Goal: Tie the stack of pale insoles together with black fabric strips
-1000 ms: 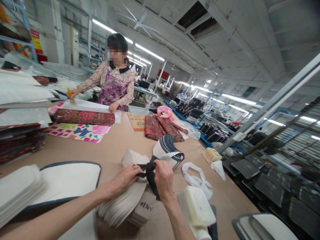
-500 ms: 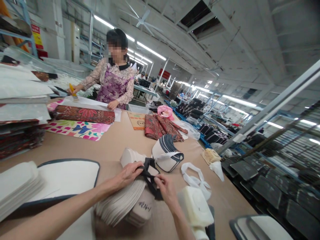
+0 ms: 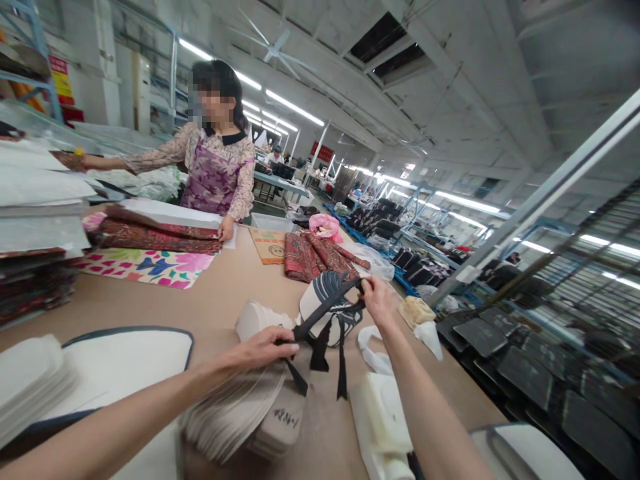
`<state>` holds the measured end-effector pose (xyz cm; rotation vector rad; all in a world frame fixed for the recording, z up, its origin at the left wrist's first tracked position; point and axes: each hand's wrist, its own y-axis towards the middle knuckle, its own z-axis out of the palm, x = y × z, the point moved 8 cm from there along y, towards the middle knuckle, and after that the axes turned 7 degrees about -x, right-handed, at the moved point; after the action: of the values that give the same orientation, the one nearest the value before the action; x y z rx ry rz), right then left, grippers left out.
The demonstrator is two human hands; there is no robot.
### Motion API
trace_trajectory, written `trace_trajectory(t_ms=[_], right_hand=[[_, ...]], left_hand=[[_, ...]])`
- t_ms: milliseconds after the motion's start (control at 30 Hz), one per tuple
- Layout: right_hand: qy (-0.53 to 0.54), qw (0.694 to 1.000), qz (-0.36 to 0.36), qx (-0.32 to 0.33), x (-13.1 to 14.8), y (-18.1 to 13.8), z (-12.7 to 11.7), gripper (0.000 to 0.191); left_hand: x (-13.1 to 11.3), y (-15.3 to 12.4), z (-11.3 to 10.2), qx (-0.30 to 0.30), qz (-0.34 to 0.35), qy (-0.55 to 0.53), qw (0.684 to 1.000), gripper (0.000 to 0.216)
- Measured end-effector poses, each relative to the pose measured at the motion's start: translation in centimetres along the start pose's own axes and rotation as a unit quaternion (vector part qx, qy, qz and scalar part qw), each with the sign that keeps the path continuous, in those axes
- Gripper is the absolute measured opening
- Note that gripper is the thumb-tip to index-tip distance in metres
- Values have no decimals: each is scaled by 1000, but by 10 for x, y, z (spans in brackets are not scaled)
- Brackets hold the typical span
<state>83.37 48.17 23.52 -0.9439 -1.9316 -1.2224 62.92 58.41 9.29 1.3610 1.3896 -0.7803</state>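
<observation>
My left hand (image 3: 263, 347) pinches one end of a bundle of black fabric strips (image 3: 326, 333) above a fanned stack of white shaped pieces (image 3: 235, 413). My right hand (image 3: 376, 298) grips the other end and holds it raised to the right, so one strip runs taut between both hands while loose ends hang down. Behind the strips lies a stack of white pieces with dark trim (image 3: 327, 301).
On the brown table (image 3: 150, 303), a person in a purple apron (image 3: 215, 175) handles patterned cloth (image 3: 160, 235). Red folded fabric (image 3: 313, 257) lies mid-table, white foam blocks (image 3: 383, 420) near me, and white stacks (image 3: 30, 380) at left. Dark trays (image 3: 525, 360) sit right.
My right hand moved up and to the right, pulling the black strips out taut from the stack. The person across reached one arm out to the left.
</observation>
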Motion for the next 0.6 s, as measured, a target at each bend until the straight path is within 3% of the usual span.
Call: trace_trajectory(t_ms=[67,167,267,333,467,533,600], right_hand=[[-33,999,1,39,-8,-14,5,22],[-42,991,15,125,-12,-60,22,25],[-7,961,56,269,-17,-126,63,13],[28,944,87,317,-23,-161,89,12],[94,936,164,296,-45,-188,115,20],[124,934,211,259,-61,-190,116,24],[159,929,255,218,-74,-191,113,28]], left_hand=[[-2,7,-9,-24,-1,8,1000,34],[-2,13,-17,-25,-6,27,999,30],[-4,19,-13,21,-16,57,998,26],[-11,26,-17,40,-19,87,995,20],[-36,45,-56,5,-18,146,989,17],[-48,48,-79,-34,-18,162,986,19],[-52,41,-88,-71,-20,173,982,27]])
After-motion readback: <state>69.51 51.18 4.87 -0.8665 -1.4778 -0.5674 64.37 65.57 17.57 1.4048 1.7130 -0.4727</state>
